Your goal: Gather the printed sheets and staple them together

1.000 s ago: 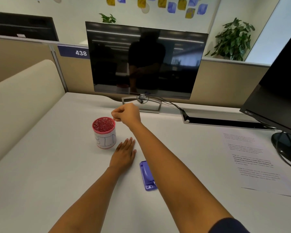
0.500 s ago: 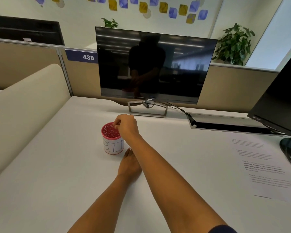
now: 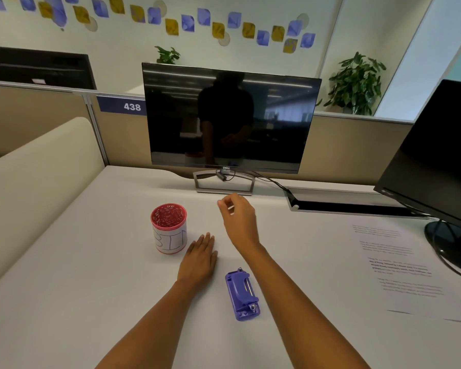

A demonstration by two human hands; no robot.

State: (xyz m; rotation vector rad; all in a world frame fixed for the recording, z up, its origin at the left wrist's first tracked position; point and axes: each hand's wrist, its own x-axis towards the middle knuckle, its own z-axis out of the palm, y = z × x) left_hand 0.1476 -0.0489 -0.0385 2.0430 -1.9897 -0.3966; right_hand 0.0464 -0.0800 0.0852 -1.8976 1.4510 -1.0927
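Observation:
The printed sheets (image 3: 394,267) lie flat at the right of the white desk (image 3: 91,275), partly under a monitor's base. A purple stapler (image 3: 242,292) lies between my forearms near the desk's middle. My left hand (image 3: 198,259) rests palm down on the desk, just right of a red mesh cup marked BIN (image 3: 168,227), and holds nothing. My right hand (image 3: 238,218) hovers above the desk to the right of the cup, fingers loosely curled and slightly apart, with nothing visible in them. Both hands are away from the sheets and the stapler.
A Dell monitor (image 3: 226,118) stands at the back on a metal stand (image 3: 224,183), its cable running to a desk cable tray (image 3: 351,206). A second monitor (image 3: 437,155) with a round base (image 3: 453,246) occupies the right edge. A padded divider (image 3: 37,166) bounds the left.
My right hand moved from over the BIN cup to the right and loosened its pinch. The stapler has come back into sight. My left hand stayed flat on the desk.

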